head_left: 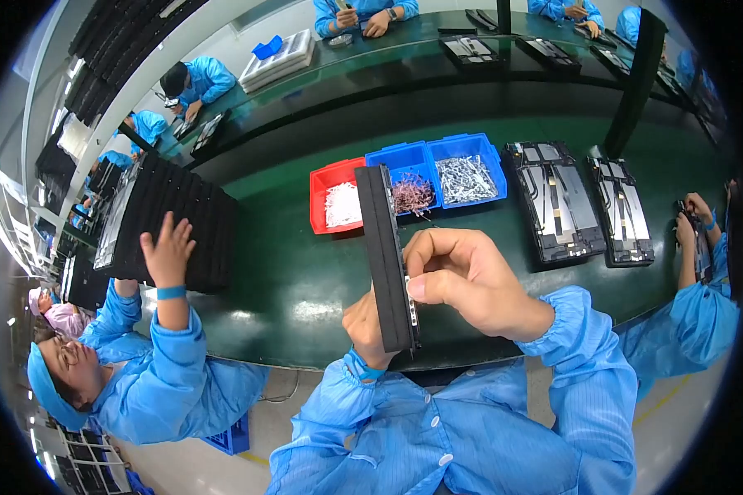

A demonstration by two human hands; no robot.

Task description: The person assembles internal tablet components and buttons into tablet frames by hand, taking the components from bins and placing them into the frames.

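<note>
A thick black slab (380, 256), seen edge-on and upright, is held in front of me above the bench. From below and behind, my left hand (363, 328) grips it, with its fingers partly hidden by the slab. My right hand (470, 280) is at the slab's right face, thumb and curled index finger pressed together there. Whatever is between those fingertips is too small or hidden to make out. Small metallic parts show along that face. Behind the slab stand a red bin (318, 206) of white bits and a blue bin (392, 154) of pinkish small parts, which the slab partly covers.
Another blue bin (495, 161) holds silvery small pieces. Two flat black-and-silver assemblies (557, 202) (622, 210) lie right of the bins on the green bench (293, 309). At left, a co-worker's hand (169, 252) touches a tall black tray stack (198, 223). Another co-worker (685, 330) works at right.
</note>
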